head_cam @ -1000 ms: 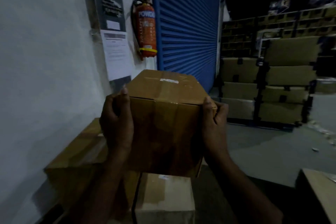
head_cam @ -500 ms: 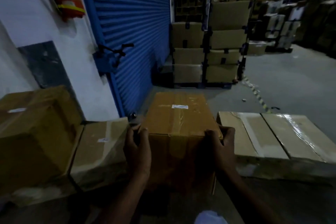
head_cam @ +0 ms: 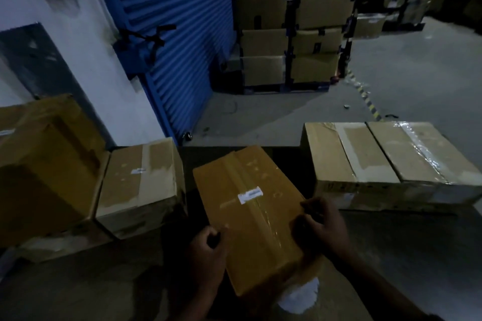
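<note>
A taped brown cardboard box (head_cam: 250,214) with a small white label sits low in front of me, turned at an angle. My left hand (head_cam: 208,247) grips its near left edge with curled fingers. My right hand (head_cam: 322,227) grips its near right edge, fingers curled over the top. The box lies in the gap between a smaller box (head_cam: 140,185) on the left and a pair of flat boxes (head_cam: 386,161) on the right. Whether it rests on the floor I cannot tell.
A large box (head_cam: 44,161) stands at the far left against the white wall. A blue roller shutter (head_cam: 172,23) rises behind. Stacked crates (head_cam: 294,34) stand on a pallet farther back. Grey floor (head_cam: 417,75) with a striped line stretches right. Something white (head_cam: 300,294) shows under the box.
The box has come down from chest height to low between the other boxes and turned at an angle. My view tilted downward. Both hands kept hold of it.
</note>
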`<action>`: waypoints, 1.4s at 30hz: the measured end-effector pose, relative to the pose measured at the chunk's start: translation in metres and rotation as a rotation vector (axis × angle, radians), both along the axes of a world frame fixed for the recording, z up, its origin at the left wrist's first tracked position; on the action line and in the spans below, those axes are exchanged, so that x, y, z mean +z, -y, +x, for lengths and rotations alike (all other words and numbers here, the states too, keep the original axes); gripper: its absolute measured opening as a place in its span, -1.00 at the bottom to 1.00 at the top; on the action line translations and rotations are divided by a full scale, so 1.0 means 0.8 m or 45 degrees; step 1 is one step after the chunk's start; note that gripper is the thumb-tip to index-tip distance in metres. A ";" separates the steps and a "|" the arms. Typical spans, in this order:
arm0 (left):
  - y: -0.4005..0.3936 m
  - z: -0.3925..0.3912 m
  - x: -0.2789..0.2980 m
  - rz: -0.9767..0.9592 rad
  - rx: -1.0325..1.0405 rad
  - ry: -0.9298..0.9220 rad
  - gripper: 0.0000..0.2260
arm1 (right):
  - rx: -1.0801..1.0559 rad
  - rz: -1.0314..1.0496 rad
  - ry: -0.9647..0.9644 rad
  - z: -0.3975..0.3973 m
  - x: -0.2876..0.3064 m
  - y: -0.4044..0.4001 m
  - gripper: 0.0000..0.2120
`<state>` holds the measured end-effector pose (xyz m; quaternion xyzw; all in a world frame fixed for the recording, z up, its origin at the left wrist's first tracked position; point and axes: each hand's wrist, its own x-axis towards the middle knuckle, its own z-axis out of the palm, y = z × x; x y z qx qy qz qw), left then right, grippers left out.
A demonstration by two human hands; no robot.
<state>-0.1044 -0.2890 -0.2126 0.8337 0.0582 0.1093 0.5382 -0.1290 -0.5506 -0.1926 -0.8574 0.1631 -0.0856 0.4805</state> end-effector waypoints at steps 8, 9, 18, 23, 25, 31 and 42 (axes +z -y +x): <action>0.002 0.028 -0.006 0.350 -0.260 0.021 -0.61 | 0.082 -0.801 0.022 0.035 -0.008 -0.043 -0.72; 0.001 0.037 -0.001 0.378 -0.289 0.025 -0.63 | 0.104 -0.837 0.074 0.037 -0.004 -0.057 -0.70; 0.004 0.151 0.011 0.596 -0.513 0.089 -0.81 | 0.229 -0.944 0.074 0.070 -0.023 -0.107 -0.64; 0.002 0.209 0.009 0.576 -0.513 -0.016 -0.79 | 0.227 -0.979 0.056 0.073 -0.029 -0.109 -0.64; 0.004 0.224 0.012 0.661 -0.508 0.022 -0.75 | 0.239 -1.012 0.002 0.076 -0.033 -0.107 -0.59; -0.002 0.267 0.016 0.664 -0.466 0.019 -0.50 | 0.148 -1.035 -0.081 0.066 -0.036 -0.115 -0.61; -0.011 0.269 0.018 0.866 -0.339 -0.104 -0.52 | 0.174 -0.927 -0.025 0.032 -0.028 -0.132 -0.50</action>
